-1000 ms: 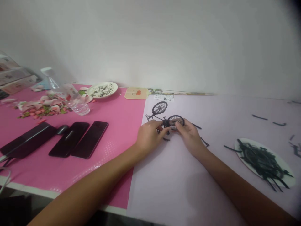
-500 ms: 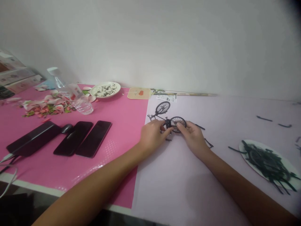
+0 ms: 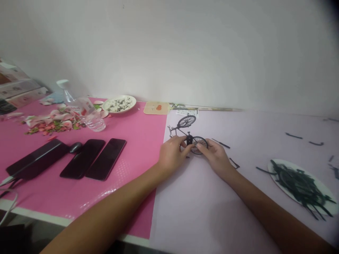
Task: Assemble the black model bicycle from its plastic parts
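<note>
1. The fingers of the left hand (image 3: pixel 172 151) are bent inward, and a dark part at the middle of a small black spoked model bicycle (image 3: pixel 189 138) is pinched between thumb and forefinger.
2. The near wheel (image 3: pixel 200 141) is pinched at its spokes and rim by the thumb and fingers of the right hand (image 3: pixel 215 153).
3. The bicycle is held over the pale lilac half of the surface, close to where the pink half begins and nearer the back edge than the front. The far wheel (image 3: pixel 186 121) is pointed toward the back edge.
4. Beside the right hand, a thin dark stick (image 3: pixel 225 145) and a black angular bracket (image 3: pixel 234 163) are laid down. Toward the right edge, a heap of dark thin parts is carried by a white oval plate (image 3: pixel 279 185).
5. By its look, the bicycle is judged to be light and stiff, yet fragile at the spokes and slim bars. The smooth rims may be slippery. It is probably best gripped at the thick middle, with the wheels only lightly steadied by their rims.
6. The underside of the bicycle and the contact of the rear fingertips are hidden by the hands. Whether any part is rested on the surface cannot be told, nor whether metal or plastic is used.
7. At the right edge, further dark pieces (image 3: pixel 335 172) are blurred and partly cut off, and their shapes cannot be made out.
</note>
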A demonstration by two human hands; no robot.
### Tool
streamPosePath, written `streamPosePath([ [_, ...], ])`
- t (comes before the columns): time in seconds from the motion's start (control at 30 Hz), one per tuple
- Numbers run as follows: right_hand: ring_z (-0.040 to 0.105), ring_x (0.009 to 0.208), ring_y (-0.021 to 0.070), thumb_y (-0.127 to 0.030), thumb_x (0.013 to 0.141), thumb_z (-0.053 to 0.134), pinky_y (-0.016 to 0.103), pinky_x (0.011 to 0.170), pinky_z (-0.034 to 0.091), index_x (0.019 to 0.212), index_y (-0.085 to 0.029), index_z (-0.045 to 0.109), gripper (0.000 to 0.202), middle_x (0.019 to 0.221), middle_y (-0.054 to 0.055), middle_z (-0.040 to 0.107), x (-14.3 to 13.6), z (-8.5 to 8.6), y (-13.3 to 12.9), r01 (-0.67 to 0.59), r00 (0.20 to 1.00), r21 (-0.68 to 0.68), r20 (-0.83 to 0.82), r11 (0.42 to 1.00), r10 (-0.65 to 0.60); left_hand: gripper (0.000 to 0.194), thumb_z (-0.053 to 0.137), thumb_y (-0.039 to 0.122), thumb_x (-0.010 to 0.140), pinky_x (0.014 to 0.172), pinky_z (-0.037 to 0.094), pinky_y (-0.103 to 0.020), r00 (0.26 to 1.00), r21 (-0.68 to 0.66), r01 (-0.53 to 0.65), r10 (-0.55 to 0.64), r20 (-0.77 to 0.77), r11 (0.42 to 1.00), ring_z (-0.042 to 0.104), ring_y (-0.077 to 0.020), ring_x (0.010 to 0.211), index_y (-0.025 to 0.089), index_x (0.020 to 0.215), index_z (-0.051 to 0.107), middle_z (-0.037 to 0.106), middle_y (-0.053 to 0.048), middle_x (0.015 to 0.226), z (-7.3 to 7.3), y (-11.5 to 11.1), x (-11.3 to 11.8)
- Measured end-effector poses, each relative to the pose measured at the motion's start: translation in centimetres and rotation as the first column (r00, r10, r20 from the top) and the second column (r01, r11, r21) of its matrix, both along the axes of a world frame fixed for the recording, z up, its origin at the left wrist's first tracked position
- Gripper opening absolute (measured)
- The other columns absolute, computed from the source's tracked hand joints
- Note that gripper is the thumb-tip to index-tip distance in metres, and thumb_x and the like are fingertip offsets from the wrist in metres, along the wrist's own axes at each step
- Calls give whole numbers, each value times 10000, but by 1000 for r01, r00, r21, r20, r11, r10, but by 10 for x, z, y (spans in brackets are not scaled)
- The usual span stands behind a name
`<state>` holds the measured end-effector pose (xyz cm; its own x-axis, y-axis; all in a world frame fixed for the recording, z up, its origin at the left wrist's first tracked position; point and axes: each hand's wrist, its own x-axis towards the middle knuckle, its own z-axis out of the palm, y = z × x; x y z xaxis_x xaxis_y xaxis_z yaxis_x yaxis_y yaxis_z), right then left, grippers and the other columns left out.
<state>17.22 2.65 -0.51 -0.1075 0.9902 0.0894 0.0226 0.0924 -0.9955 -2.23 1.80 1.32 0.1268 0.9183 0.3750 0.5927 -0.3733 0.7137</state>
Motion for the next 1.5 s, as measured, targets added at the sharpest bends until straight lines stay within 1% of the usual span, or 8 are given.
streamPosePath([
  [0.13, 708, 1038, 233, -522, 892, 768, 393, 977, 574, 1062, -215, 725, 354, 1088, 66, 768, -1, -2, 1, 8, 1000, 35, 11, 999, -8, 265, 682, 349, 972, 765, 513, -308, 998, 7, 37, -38, 49, 999, 656, -170, 772, 234, 1210, 708, 744, -29, 954, -1, 2, -1],
  [0.47, 687, 997, 224, -519, 909, 744, 384, 934, 575, 1057, -223, 707, 333, 1078, 62, 749, -2, -2, -1, 102, 993, 112, 55, 988, -109, 360, 558, 143, 992, 862, 575, -319, 970, 29, 126, -129, 205, 992, 682, -183, 934, 200, 1334, 653, 690, -84, 1081, -10, 7, 0],
  [0.67, 715, 1041, 254, -482, 883, 784, 435, 1007, 563, 1059, -221, 748, 317, 1073, 71, 778, -2, -1, -2, 184, 982, 158, 1, 970, -186, 321, 629, 253, 988, 880, 597, -322, 947, -4, 136, -129, 294, 991, 689, -194, 1017, 212, 1301, 688, 669, -112, 1179, -9, 4, 4],
  [0.8, 732, 1066, 263, -399, 900, 778, 444, 1018, 580, 1072, -224, 799, 246, 1118, 77, 790, -5, 7, -9, 180, 981, 249, 29, 952, -193, 362, 756, 345, 910, 866, 610, -334, 872, -124, 176, -96, 480, 977, 721, -195, 970, 194, 1235, 701, 669, -131, 1244, -8, 2, 9],
  [0.97, 747, 1041, 239, -292, 906, 765, 400, 964, 627, 1034, -232, 834, 157, 1100, 74, 797, -8, 13, -14, 136, 976, 418, 97, 898, -193, 337, 785, 383, 880, 896, 584, -335, 787, -209, 215, -43, 615, 954, 723, -214, 979, 160, 1127, 731, 740, -115, 1098, -2, -1, 13],
  [1.2, 755, 1061, 223, -216, 924, 722, 373, 971, 636, 1082, -249, 825, 191, 1135, 65, 799, -8, 10, -15, 57, 968, 472, 190, 880, -164, 250, 760, 381, 885, 807, 545, -281, 768, -208, 198, -20, 641, 958, 700, -181, 877, 147, 969, 735, 753, -80, 958, 0, -2, 15],
  [1.37, 782, 953, 216, -220, 903, 742, 348, 885, 662, 1079, -227, 813, 189, 1059, 54, 820, -5, 5, -13, 86, 949, 501, 222, 861, -224, 243, 736, 382, 902, 802, 537, -276, 773, -179, 204, -46, 632, 962, 696, -177, 881, 151, 977, 734, 748, -75, 955, -4, -1, 14],
  [1.5, 768, 891, 196, -201, 897, 737, 337, 854, 660, 1090, -225, 807, 206, 1038, 50, 819, -5, 8, -14, 66, 912, 566, 300, 822, -280, 255, 733, 374, 905, 816, 541, -284, 777, -176, 200, -46, 628, 964, 693, -180, 900, 151, 1028, 730, 741, -80, 978, -5, -1, 14],
])
